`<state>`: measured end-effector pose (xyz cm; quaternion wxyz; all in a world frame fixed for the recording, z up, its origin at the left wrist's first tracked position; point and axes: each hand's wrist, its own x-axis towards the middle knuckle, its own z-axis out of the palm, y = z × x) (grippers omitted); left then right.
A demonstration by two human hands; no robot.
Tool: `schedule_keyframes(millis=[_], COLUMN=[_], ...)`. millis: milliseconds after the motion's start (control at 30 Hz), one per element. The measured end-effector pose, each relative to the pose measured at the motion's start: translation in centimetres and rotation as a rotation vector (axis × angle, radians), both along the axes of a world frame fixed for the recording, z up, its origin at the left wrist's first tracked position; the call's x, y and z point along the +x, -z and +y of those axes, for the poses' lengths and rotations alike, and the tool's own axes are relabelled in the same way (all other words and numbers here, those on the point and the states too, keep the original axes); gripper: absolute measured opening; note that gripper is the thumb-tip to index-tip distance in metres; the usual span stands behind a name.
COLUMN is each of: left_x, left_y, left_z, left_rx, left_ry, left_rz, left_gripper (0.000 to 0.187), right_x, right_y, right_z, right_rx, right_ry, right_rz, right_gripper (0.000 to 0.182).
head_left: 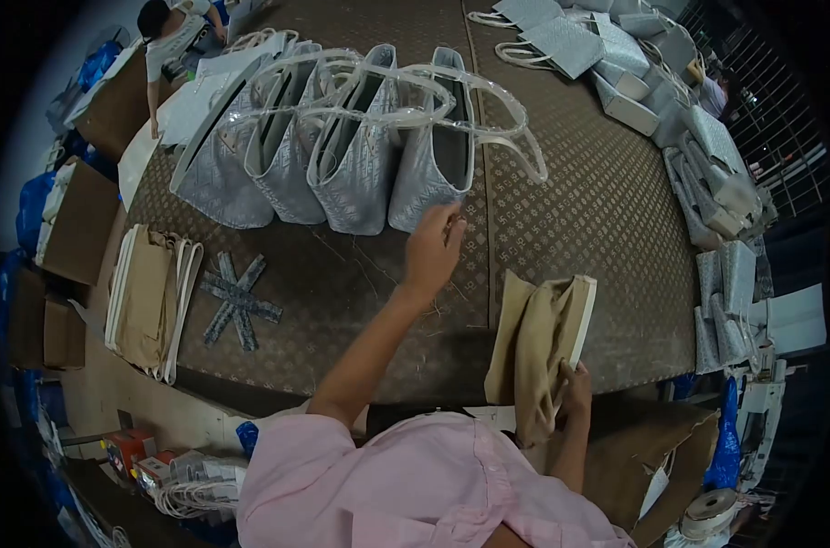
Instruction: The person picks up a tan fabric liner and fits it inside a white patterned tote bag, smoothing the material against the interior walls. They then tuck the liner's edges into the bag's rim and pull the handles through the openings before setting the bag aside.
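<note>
Four-like silver handbags aside, several silver quilted handbags point(351, 183) with clear-looking loop handles point(506, 100) stand upright in a row across the table. My left hand point(436, 245) is at the lower front of the rightmost silver handbag point(424, 187), its fingers curled together; whether they grip the bag or something small, I cannot make out. Lower right, my right hand point(575, 388) is closed on a tan cloth lining point(540, 342) with a stiff white edge, held up over the table's front edge.
The brown patterned table point(579, 210) fills the middle. On its left lie a stack of tan linings point(150, 297) and crossed grey strips point(239, 300). Silver bags point(616, 55) pile along the right side. A co-worker point(173, 46) stands far left. An open carton point(652, 457) is beside me.
</note>
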<state>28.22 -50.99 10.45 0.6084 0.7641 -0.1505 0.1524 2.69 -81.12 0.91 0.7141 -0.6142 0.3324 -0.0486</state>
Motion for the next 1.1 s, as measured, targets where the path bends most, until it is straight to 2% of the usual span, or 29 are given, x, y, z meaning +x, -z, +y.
schedule_keyframes(millis=[33, 100, 133, 200, 233, 300, 333, 400, 533, 600, 633, 700, 733, 767, 800, 833, 867, 933, 1000, 1033, 1100], left_x=[1.3, 2.7, 2.9, 3.1, 3.0, 2.3, 2.0, 1.7, 1.2, 1.8, 2.5, 4.2, 5.0, 6.1, 6.9, 7.6, 8.6, 11.4, 12.9, 14.0, 15.8], left_y=[-0.4, -1.1, -0.8, -0.3, -0.2, -0.8, -1.1, -1.6, -2.2, -3.2, -4.0, -5.5, -5.9, -6.1, -6.1, -6.3, -6.4, -4.8, -3.3, -1.8, 0.4], left_z=[0.7, 1.5, 1.4, 1.3, 1.0, -0.2, -0.7, -1.9, -3.2, -3.7, -4.5, -6.0, -6.4, -6.9, -7.3, -7.6, -7.8, -8.1, -8.4, -8.0, -7.4], left_rx=[-0.008, 0.189, 0.186, 0.135, 0.146, 0.127, 0.139, 0.068, 0.07, 0.331, 0.321, 0.774, 0.777, 1.139, 1.493, 1.471, 1.454, 1.481, 1.058, 1.067, 0.944], left_ry=[0.003, -0.164, -0.164, -0.075, -0.067, -0.183, -0.175, -0.235, -0.166, -0.308, -0.291, -0.234, -0.232, -0.191, -0.149, -0.141, -0.137, -0.121, -0.215, -0.217, 0.001], left_rz=[-0.002, -0.281, -0.285, -0.099, -0.109, -0.15, -0.17, -0.079, -0.059, -0.344, -0.37, -0.272, -0.286, -0.166, -0.034, -0.001, 0.031, 0.066, 0.062, 0.062, -0.135], left_gripper=[0.024, 0.027, 0.027, 0.033, 0.033, 0.041, 0.041, 0.043, 0.041, 0.039, 0.039, 0.036, 0.036, 0.034, 0.034, 0.032, 0.03, 0.028, 0.021, 0.021, 0.018], right_x=[0.1, -0.3, -0.6, -1.1, -1.4, -2.0, -2.3, -2.4, -3.2, -2.8, -2.5, -0.6, 0.0, -0.3, -0.6, -0.6, -0.6, -2.9, -4.6, -5.4, -7.3], right_y=[0.9, 2.4, 3.1, 4.3, 5.0, 5.6, 5.8, 6.3, 8.7, 9.0, 8.5, 3.9, 3.7, 4.7, 5.7, 6.5, 6.6, 7.1, 8.2, 8.3, 8.4], right_z=[-0.7, -1.8, -2.0, -1.3, -1.1, -0.3, 0.2, 0.7, -1.0, -1.0, -0.9, -0.2, -1.2, -2.1, -2.9, -4.4, -6.0, -7.5, -10.7, -12.4, -16.2], right_rx=[-0.104, -0.334, -0.337, -0.199, -0.186, 0.032, 0.048, 0.316, 0.532, 0.573, 0.573, 0.411, 0.487, 0.488, 0.358, 0.225, 0.222, 0.453, 0.567, 0.563, 0.512], right_ry=[-0.009, -0.036, -0.034, 0.041, 0.048, 0.073, 0.08, 0.213, 0.102, 0.052, 0.067, 0.028, -0.016, -0.015, 0.056, 0.126, 0.123, 0.355, 0.492, 0.586, 0.784], right_rz=[0.127, 0.388, 0.384, 0.23, 0.221, 0.09, 0.072, 0.081, 0.0, 0.143, 0.114, 0.315, 0.409, 0.399, 0.321, 0.233, 0.209, -0.095, -0.32, -0.367, -0.462], right_gripper=[0.031, 0.034, 0.034, 0.037, 0.037, 0.036, 0.036, 0.039, 0.04, 0.037, 0.037, 0.038, 0.04, 0.04, 0.042, 0.044, 0.044, 0.045, 0.045, 0.044, 0.045])
